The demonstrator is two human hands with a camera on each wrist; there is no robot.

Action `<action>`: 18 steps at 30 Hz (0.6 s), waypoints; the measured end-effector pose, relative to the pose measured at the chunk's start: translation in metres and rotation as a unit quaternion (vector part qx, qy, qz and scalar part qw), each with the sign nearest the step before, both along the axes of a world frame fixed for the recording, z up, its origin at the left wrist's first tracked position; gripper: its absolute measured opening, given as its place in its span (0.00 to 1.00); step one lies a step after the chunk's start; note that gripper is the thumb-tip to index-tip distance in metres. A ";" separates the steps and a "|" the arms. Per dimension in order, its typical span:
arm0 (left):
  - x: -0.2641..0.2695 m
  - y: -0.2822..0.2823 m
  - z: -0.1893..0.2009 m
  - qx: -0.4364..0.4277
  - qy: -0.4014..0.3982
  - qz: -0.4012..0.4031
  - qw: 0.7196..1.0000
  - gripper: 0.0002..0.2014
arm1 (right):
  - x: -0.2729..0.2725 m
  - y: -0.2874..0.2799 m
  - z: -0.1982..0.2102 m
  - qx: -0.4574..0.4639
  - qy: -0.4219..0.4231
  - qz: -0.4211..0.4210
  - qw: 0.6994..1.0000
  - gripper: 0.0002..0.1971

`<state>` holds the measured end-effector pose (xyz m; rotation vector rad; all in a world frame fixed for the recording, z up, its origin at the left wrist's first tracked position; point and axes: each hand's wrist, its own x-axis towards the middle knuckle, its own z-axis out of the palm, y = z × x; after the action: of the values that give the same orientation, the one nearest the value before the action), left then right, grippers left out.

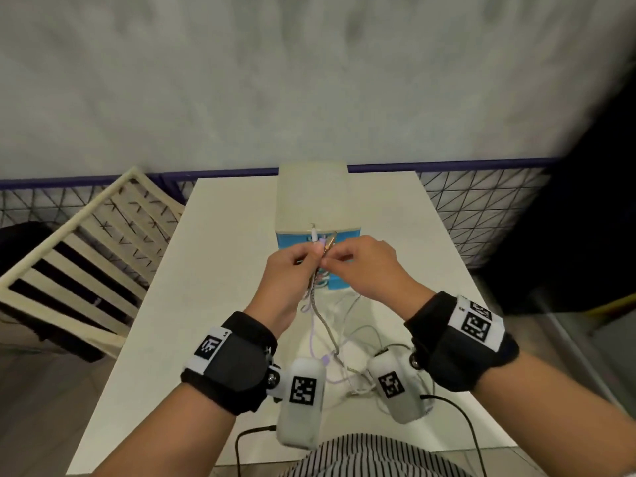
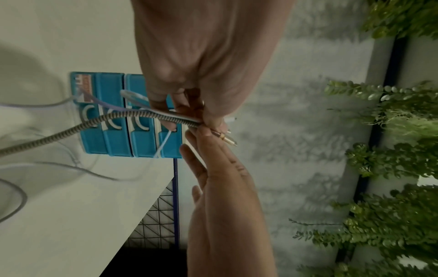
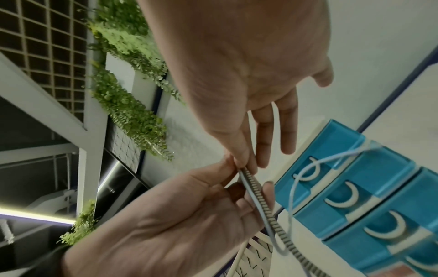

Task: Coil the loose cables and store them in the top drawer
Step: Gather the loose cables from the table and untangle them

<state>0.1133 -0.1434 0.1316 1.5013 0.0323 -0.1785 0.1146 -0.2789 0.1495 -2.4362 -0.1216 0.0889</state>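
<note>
At frame centre of the head view, the left hand [image 1: 292, 270] held the cable ends bunched between thumb and curled fingers [image 2: 163, 97], plug tips pointing toward the top of the frame. The right hand [image 1: 364, 266] met it from the right, thumb and forefinger pinching the braided cable [image 2: 71, 129] just behind its gold connector [image 2: 227, 139]; in the right wrist view its other fingers [image 3: 288, 127] were straight and slightly spread. A white cable [image 1: 314, 234] and a lilac cable [image 1: 315, 333] ran through the same left-hand grip. Below the hands the cables hung slack and lay in loose, uncoiled loops on the white table [image 1: 179, 339], toward the lower centre of the frame. Directly behind the hands stood the drawer unit [image 1: 311, 197], cream-topped, with blue drawer fronts [image 3: 350, 180] carrying white crescent handles; all drawers visible appeared closed. A slatted cream chair [image 1: 79, 266] stood at the left, and wire mesh [image 1: 481, 208] backed the table.
</note>
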 end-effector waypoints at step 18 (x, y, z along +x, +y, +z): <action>-0.006 0.007 0.001 0.062 -0.075 -0.059 0.993 0.15 | 0.005 0.006 -0.002 0.324 0.072 0.000 0.943 0.13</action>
<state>0.1076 -0.1362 0.1325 1.6383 -0.1697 -0.1600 0.1201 -0.2726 0.1475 -1.7640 -0.0693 0.1947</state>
